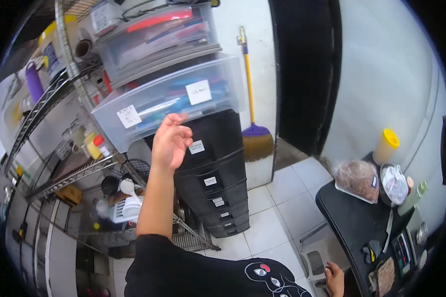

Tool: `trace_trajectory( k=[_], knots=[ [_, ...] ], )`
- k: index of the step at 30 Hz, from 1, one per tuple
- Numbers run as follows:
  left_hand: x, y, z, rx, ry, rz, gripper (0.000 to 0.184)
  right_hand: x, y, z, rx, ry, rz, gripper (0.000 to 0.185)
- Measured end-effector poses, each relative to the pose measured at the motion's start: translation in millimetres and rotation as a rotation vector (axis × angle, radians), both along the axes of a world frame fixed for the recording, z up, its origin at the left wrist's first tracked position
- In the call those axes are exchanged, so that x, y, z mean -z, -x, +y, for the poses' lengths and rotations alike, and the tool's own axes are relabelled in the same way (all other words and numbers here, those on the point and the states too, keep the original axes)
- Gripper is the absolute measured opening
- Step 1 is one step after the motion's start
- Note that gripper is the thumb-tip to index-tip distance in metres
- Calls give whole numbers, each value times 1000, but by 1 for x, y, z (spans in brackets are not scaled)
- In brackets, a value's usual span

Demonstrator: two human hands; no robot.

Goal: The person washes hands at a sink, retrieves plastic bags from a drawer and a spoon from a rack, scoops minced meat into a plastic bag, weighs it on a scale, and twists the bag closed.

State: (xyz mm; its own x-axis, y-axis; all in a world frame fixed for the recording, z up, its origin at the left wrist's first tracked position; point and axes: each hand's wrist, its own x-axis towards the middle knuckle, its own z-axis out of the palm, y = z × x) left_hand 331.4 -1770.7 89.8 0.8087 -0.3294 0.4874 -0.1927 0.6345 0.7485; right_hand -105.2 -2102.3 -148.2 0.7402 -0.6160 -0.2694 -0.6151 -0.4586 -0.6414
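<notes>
My left hand [171, 144] is raised in front of a clear plastic drawer [158, 106], pulled partly out of its stack. Its fingers are loosely curled and apart by the drawer's lower edge, with nothing visible between them. I cannot tell whether they touch the drawer. Two white handwritten labels mark the drawer front, and blue items show through the plastic. My right hand [335, 278] hangs low at the bottom edge of the view, fingers slightly bent and apart, holding nothing I can see. It is beside a pale plastic stool or chair [314, 262] and the black table [342, 213].
Black drawers [210, 158] with labels stand under the clear one. To the left is a wire shelf [74, 173] with bottles and dishes. A broom [250, 84] leans on the wall. The table carries a bagged brown mass [356, 179], a knife [388, 231] and a scale [402, 251].
</notes>
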Motion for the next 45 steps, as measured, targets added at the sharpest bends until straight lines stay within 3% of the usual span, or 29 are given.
trace_trajectory(
  k=[3,7,9,10,12,14,16,19,20,23,28,30,32,35,45],
  knots=[
    [-19,37,4,-9,-198,28,20,-11,-14,-22,-48,12,-60,31],
    [-60,78,25,-272,-991,-351,17,-10,-35,-39,-141,0,-93,31],
    [-100,81,27,-590,-856,-485,15,13,-42,-51,-191,7,-173,30],
    [-127,67,30,-721,-857,-693,15,31,-47,-58,-213,-4,-238,29],
    [-169,19,33,-849,-1070,-903,17,33,-60,-58,-262,-10,-314,27],
    [-195,-6,14,-712,-1587,-799,25,32,-74,-55,-270,-24,-280,28],
    [-192,-46,1,-438,-1896,-672,39,38,-88,-52,-291,-19,-297,28],
    [-189,-40,-28,-288,-2240,-318,53,60,-101,-49,-272,-142,-314,28],
    [-187,-57,-25,-206,-2173,-235,62,65,-104,-48,-300,-163,-322,29],
    [-189,-63,-31,-202,-2258,-176,63,65,-109,-41,-342,-132,-275,28],
    [-174,-88,-41,-87,-2284,-439,52,59,-111,-24,-285,-124,-278,29],
    [-174,-94,-43,-122,-2289,-644,45,61,-108,-20,-276,-116,-276,29],
    [-184,-106,-38,-299,-2300,-1008,36,62,-103,-17,-257,-117,-276,30],
    [-201,-94,-28,-340,-1914,-672,25,62,-93,-14,-181,-202,-266,29],
    [-226,-102,-13,-465,-1537,-659,20,59,-72,-15,-115,-131,-247,28]
  ],
)
